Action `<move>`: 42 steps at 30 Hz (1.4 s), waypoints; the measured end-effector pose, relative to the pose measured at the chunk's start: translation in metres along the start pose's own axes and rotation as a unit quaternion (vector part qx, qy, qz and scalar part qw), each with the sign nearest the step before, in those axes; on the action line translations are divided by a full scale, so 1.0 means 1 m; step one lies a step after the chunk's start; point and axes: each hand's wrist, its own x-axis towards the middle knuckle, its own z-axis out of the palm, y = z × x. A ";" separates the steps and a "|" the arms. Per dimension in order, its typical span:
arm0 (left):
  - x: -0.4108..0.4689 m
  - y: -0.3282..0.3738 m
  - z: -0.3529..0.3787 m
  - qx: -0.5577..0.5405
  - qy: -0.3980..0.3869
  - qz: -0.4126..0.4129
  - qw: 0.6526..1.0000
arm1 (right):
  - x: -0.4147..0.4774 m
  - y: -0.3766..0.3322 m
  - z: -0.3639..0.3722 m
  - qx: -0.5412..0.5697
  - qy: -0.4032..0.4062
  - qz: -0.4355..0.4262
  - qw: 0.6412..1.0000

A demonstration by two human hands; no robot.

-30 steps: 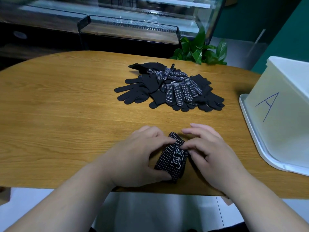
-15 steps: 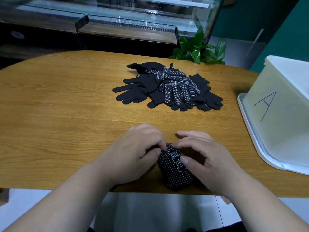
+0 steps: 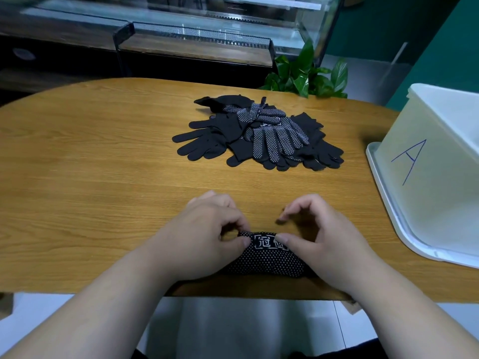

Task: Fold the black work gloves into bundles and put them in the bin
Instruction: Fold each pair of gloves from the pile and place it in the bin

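A folded bundle of black dotted gloves (image 3: 267,260) lies near the table's front edge, with a white printed label on its cuff facing up. My left hand (image 3: 204,237) pinches the bundle's left end between thumb and curled fingers. My right hand (image 3: 321,239) holds the right end, its thumb pressing on the cuff and its fingers arched above. A loose pile of black gloves (image 3: 259,133) lies further back on the table. The white bin (image 3: 435,177), marked with a blue letter A, stands at the right.
The wooden table (image 3: 90,182) has a rounded far edge. A green plant (image 3: 305,73) stands behind it, and a glass display counter (image 3: 194,37) runs along the back. The bin sits on a white lid or tray (image 3: 388,211).
The bundle has turned from lying diagonally to lying crosswise along the table edge. Both hands have shifted to its two ends, and my right fingers have lifted off it.
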 end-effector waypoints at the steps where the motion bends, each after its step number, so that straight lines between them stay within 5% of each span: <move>1: -0.001 0.001 -0.001 0.006 -0.012 -0.007 1.000 | 0.001 0.002 -0.002 -0.018 0.007 -0.007 1.000; 13: -0.006 0.014 -0.011 0.004 -0.053 -0.080 0.995 | 0.002 0.001 -0.006 -0.033 -0.051 -0.017 0.998; 24: -0.010 0.015 -0.014 -0.001 -0.060 -0.016 0.998 | 0.000 -0.014 -0.014 -0.100 -0.177 -0.028 0.979; 30: -0.010 0.012 -0.014 -0.022 -0.033 0.005 0.999 | -0.003 -0.019 -0.022 -0.035 -0.183 0.033 0.982; 34: -0.007 0.009 -0.011 -0.068 0.004 0.026 0.997 | -0.002 -0.017 -0.024 0.103 -0.160 0.072 0.979; 38: -0.003 0.008 -0.006 -0.206 0.014 -0.048 0.977 | -0.001 -0.014 -0.024 0.254 -0.141 0.098 0.952; 42: -0.002 0.011 -0.004 -0.335 -0.021 -0.106 0.936 | -0.001 -0.013 -0.024 0.263 -0.110 0.086 0.955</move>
